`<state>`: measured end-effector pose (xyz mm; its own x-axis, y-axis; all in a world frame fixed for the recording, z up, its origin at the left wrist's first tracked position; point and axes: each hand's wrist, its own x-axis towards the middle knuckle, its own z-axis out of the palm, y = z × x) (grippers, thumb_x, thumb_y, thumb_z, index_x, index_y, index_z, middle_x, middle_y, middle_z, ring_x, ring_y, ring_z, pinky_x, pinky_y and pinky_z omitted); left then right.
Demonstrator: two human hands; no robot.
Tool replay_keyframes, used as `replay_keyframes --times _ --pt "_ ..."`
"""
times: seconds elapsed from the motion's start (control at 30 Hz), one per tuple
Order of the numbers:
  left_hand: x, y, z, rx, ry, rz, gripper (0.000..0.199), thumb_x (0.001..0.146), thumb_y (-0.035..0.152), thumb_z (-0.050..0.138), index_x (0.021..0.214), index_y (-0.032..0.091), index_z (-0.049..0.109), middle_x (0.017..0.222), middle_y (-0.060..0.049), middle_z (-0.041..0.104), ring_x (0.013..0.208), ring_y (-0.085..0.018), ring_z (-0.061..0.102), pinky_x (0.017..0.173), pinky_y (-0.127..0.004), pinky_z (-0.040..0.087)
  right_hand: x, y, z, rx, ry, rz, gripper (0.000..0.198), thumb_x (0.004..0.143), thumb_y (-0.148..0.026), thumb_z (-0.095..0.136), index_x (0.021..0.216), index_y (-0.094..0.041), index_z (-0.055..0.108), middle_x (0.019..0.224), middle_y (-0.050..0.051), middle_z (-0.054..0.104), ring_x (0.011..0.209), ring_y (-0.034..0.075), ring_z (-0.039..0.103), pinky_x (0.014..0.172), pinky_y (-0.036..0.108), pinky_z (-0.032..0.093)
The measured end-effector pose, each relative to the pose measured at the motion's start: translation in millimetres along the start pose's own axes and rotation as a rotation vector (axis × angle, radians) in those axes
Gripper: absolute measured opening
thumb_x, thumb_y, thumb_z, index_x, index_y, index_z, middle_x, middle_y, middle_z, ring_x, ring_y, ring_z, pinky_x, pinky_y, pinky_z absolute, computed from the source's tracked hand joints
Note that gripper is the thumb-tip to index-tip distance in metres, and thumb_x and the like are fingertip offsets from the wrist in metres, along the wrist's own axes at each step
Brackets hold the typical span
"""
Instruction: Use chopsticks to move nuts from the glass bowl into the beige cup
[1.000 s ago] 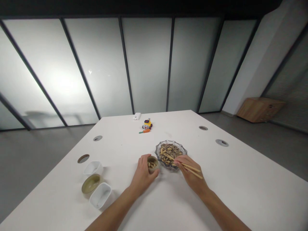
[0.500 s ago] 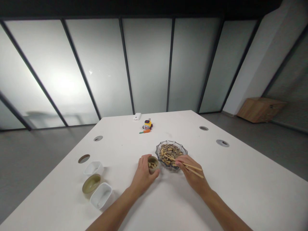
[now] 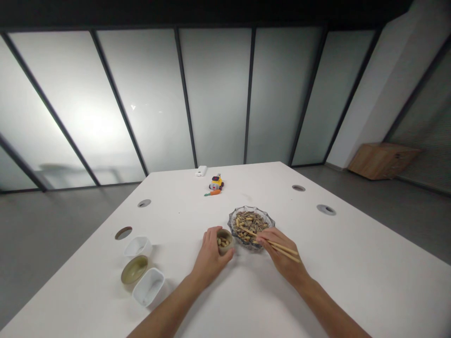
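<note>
My left hand (image 3: 212,253) curls around a small olive-grey cup (image 3: 228,248) on the table, thumb at its near side. Inside the cup lie several peanuts (image 3: 222,241). In my right hand (image 3: 280,251) is a pair of wooden chopsticks (image 3: 284,249). Their tips reach into a scalloped clear glass bowl (image 3: 231,218) just right of the cup. That bowl holds striped sunflower seeds (image 3: 260,224) with peanuts mixed among them. Whether the chopstick tips pinch a peanut is too small to tell.
To the left stand two white dishes (image 3: 149,287) with an olive bowl (image 3: 134,270) between them. Farther back are a yellow toy vehicle (image 3: 216,182), an orange toy carrot (image 3: 213,192) and a white box (image 3: 201,171). Round holes pierce the white table (image 3: 183,197) near its sides.
The back ends of the chopsticks have drawn closer together, while their tips stay in the glass bowl. My left hand and the cup have not visibly moved.
</note>
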<state>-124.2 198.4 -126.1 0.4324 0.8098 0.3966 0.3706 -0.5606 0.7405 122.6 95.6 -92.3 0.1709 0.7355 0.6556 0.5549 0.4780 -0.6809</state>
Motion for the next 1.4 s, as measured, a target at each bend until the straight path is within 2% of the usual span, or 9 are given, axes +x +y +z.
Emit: replay_keyframes --times 0.13,0.3,0.57,0.63,0.73,0.87,0.97,1.2,1.4 --pt "-0.1 1.4 -0.7 -0.003 -0.005 -0.006 0.06 0.085 0.027 0.081 0.141 0.023 0.06 0.137 -0.013 0.069 0.131 -0.033 0.065 0.119 -0.053 0.055 1.7 -1.7 -0.5 -0.007 0.044 -0.007 0.037 0.11 -0.055 0.07 0.093 -0.027 0.087 0.097 0.007 0.083 0.09 0.024 0.08 0.084 0.036 0.067" --pt "0.3 4.2 -1.5 -0.007 -0.004 -0.019 0.06 0.084 0.027 0.081 0.14 0.024 0.06 0.137 -0.013 0.069 0.131 -0.033 0.065 0.119 -0.054 0.055 6.7 -7.1 -4.1 -0.023 0.159 0.051 0.043 0.107 -0.063 0.07 0.09 -0.027 0.087 0.091 0.008 0.083 0.085 0.026 0.079 0.08 0.038 0.068" --pt "0.6 6.1 -1.8 -0.005 0.001 -0.011 0.058 0.083 0.025 0.079 0.139 0.025 0.062 0.135 -0.012 0.07 0.13 -0.033 0.066 0.118 -0.052 0.056 8.7 -20.7 -2.7 0.165 0.23 0.198 0.05 0.104 -0.07 0.071 0.089 -0.024 0.083 0.09 0.009 0.081 0.082 0.026 0.08 0.077 0.037 0.07" --pt "0.6 5.5 -1.5 -0.007 0.0 -0.015 0.059 0.083 0.026 0.08 0.139 0.024 0.061 0.135 -0.012 0.07 0.13 -0.033 0.066 0.119 -0.053 0.056 10.2 -21.7 -7.6 0.148 0.284 0.216 0.053 0.106 -0.072 0.066 0.09 -0.024 0.081 0.091 0.008 0.082 0.083 0.026 0.08 0.078 0.037 0.069" --pt "0.4 4.8 -1.6 -0.01 -0.003 -0.017 0.059 0.084 0.027 0.08 0.14 0.024 0.06 0.137 -0.013 0.07 0.131 -0.034 0.066 0.12 -0.055 0.055 14.5 -20.1 -21.8 0.0 0.349 0.19 0.057 0.108 -0.075 0.06 0.088 -0.025 0.079 0.087 0.007 0.081 0.082 0.026 0.079 0.075 0.036 0.066" --pt "0.2 3.9 -1.5 -0.011 0.001 -0.013 0.059 0.084 0.027 0.08 0.14 0.024 0.061 0.137 -0.013 0.07 0.131 -0.033 0.066 0.12 -0.054 0.055 19.6 -17.1 -38.8 -0.218 0.302 0.113 0.065 0.111 -0.077 0.051 0.079 -0.026 0.074 0.076 0.006 0.077 0.073 0.025 0.075 0.067 0.035 0.058" --pt "0.3 3.0 -1.1 -0.013 0.006 -0.006 0.06 0.084 0.026 0.081 0.141 0.025 0.061 0.137 -0.012 0.07 0.13 -0.033 0.067 0.119 -0.053 0.055 20.8 -17.3 -42.6 -0.283 0.262 0.067 0.067 0.112 -0.078 0.046 0.076 -0.027 0.07 0.071 0.005 0.073 0.066 0.024 0.07 0.062 0.035 0.054" --pt "0.1 4.3 -2.1 -0.009 0.007 -0.013 0.059 0.084 0.027 0.081 0.14 0.025 0.061 0.137 -0.012 0.07 0.131 -0.033 0.067 0.12 -0.054 0.056 21.4 -21.1 -42.7 -0.248 0.119 0.027 0.062 0.112 -0.073 0.052 0.076 -0.028 0.073 0.073 0.004 0.072 0.063 0.022 0.066 0.062 0.034 0.055" --pt "-0.3 5.2 -1.9 -0.015 -0.002 -0.021 0.059 0.086 0.029 0.08 0.141 0.024 0.06 0.137 -0.013 0.07 0.131 -0.034 0.067 0.121 -0.055 0.055 21.3 -22.2 -42.5 -0.159 0.086 0.032 0.058 0.11 -0.072 0.058 0.079 -0.027 0.076 0.075 0.005 0.073 0.067 0.022 0.069 0.063 0.034 0.058"
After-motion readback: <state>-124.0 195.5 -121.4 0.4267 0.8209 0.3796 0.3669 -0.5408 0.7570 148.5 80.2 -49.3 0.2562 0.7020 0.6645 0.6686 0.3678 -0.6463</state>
